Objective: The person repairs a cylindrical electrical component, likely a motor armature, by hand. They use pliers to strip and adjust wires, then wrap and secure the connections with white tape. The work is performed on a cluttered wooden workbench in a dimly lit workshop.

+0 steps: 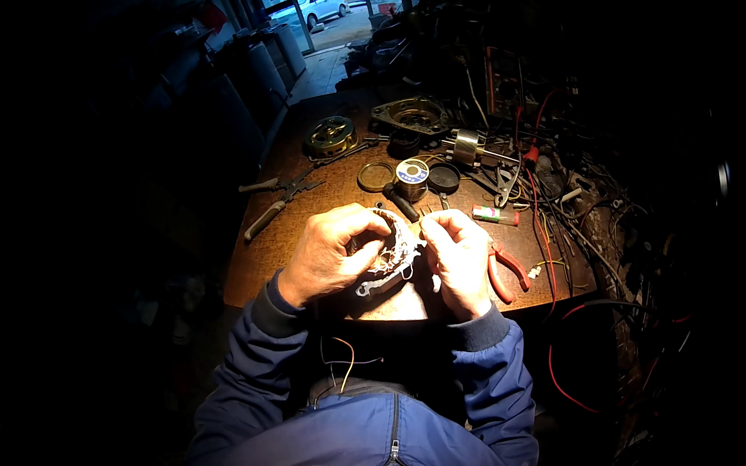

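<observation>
My left hand (332,252) wraps its fingers over the left side of a ring-shaped motor stator with white-laced windings (400,252), held over the near part of the wooden bench (252,279). At the stator's right edge, my right hand (458,260) is closed in a pinch on something I cannot make out, probably small beside the windings. Red-handled pliers (503,278) lie just right of that hand. Behind both hands stand a solder spool (412,177) and a dark cylindrical piece (402,200).
Long-handled pliers (268,213) lie at left. Farther back are a brass end cover (330,140), a housing (416,116), a metal rotor (468,147), shallow round lids (377,175) and a small tube (496,216). Tangled cables (590,217) crowd the right edge. A doorway shows a parked car (322,12).
</observation>
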Tool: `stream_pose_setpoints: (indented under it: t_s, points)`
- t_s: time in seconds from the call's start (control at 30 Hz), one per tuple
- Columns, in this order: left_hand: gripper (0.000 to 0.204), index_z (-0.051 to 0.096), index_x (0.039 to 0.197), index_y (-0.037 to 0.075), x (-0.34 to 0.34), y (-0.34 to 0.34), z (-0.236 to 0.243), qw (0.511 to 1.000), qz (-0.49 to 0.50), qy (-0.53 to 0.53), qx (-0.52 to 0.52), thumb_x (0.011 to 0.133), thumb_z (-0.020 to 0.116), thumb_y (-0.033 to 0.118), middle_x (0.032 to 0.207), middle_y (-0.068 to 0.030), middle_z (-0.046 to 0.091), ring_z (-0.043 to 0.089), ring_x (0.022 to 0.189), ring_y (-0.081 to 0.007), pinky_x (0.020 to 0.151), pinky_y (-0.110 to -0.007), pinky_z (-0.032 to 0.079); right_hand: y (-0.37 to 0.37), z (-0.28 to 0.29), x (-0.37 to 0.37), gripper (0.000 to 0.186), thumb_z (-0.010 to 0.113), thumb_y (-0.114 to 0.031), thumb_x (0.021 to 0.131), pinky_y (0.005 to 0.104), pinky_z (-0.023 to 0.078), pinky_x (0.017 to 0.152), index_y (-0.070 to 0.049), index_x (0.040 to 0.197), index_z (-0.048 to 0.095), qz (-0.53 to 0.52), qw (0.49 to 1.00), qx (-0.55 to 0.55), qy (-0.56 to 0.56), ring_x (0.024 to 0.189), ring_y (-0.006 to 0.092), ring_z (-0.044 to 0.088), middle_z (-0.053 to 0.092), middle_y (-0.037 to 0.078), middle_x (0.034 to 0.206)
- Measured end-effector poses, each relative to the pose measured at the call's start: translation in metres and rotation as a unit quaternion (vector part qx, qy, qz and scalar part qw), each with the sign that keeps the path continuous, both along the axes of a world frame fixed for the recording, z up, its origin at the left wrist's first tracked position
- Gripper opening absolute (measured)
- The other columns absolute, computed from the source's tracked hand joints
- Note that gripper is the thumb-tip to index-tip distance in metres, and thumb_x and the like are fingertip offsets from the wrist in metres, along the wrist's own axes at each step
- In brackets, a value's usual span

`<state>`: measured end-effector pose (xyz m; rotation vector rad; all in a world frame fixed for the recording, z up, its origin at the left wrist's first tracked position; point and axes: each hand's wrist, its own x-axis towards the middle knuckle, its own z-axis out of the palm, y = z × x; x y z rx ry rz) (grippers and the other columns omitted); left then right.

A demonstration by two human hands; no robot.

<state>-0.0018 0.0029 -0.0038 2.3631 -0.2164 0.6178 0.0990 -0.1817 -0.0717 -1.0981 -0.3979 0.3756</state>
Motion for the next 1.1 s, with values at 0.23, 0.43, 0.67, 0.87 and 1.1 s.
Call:
stream_pose_setpoints:
  t_s: [0.23,0.43,0.67,0.87,1.1]
  points:
    - [0.020,0.077,0.102,0.000,0.000,0.001,-0.003,1.000,-0.002,0.005,-0.014,0.083,0.076,-0.006,0.095,-0.0115,0.075,0.075,0.084,-0.0211,0.073,-0.030,0.059,0.001,0.007,-0.005,0.015,0.071,-0.014,0.106,0.0188,0.036,0.049,0.001,0.108,0.071,0.004,1.000,0.017,0.002,0.055,0.0014,0.049,0.072,0.003,0.084]
    - [0.018,0.077,0.101,0.002,0.001,0.000,-0.003,1.000,0.003,0.006,-0.014,0.084,0.076,-0.004,0.094,-0.0117,0.075,0.075,0.083,-0.0229,0.072,-0.032,0.059,0.000,0.004,-0.003,0.016,0.070,-0.013,0.106,0.0183,0.036,0.048,0.002,0.112,0.070,0.021,0.998,0.052,0.041,0.054,0.0017,0.050,0.072,0.004,0.084]
    - [0.018,0.077,0.100,0.002,0.001,-0.001,-0.003,1.000,0.002,-0.001,-0.011,0.083,0.077,-0.004,0.094,-0.0113,0.075,0.075,0.084,-0.0221,0.072,-0.031,0.059,-0.001,0.003,-0.002,0.019,0.071,-0.015,0.105,0.0188,0.036,0.049,0.003,0.113,0.070,0.024,0.998,0.052,0.030,0.054,0.0023,0.050,0.071,0.003,0.082]
    - [0.018,0.077,0.100,0.001,0.001,-0.001,-0.004,1.000,0.005,0.006,-0.026,0.083,0.078,-0.005,0.093,-0.0105,0.075,0.075,0.082,-0.0197,0.071,-0.030,0.059,-0.003,0.008,-0.005,0.020,0.071,-0.015,0.105,0.0193,0.036,0.048,0.004,0.111,0.073,0.030,0.996,0.049,0.065,0.054,0.0026,0.051,0.068,0.001,0.077]
    - [0.017,0.077,0.099,0.001,0.000,-0.001,-0.006,0.999,0.008,0.005,-0.035,0.083,0.078,-0.004,0.092,-0.0098,0.074,0.074,0.080,-0.0199,0.070,-0.030,0.058,-0.012,0.008,-0.002,0.019,0.074,-0.011,0.102,0.0190,0.041,0.052,0.006,0.111,0.075,0.079,0.994,0.044,0.063,0.059,0.0033,0.056,0.072,0.002,0.083]
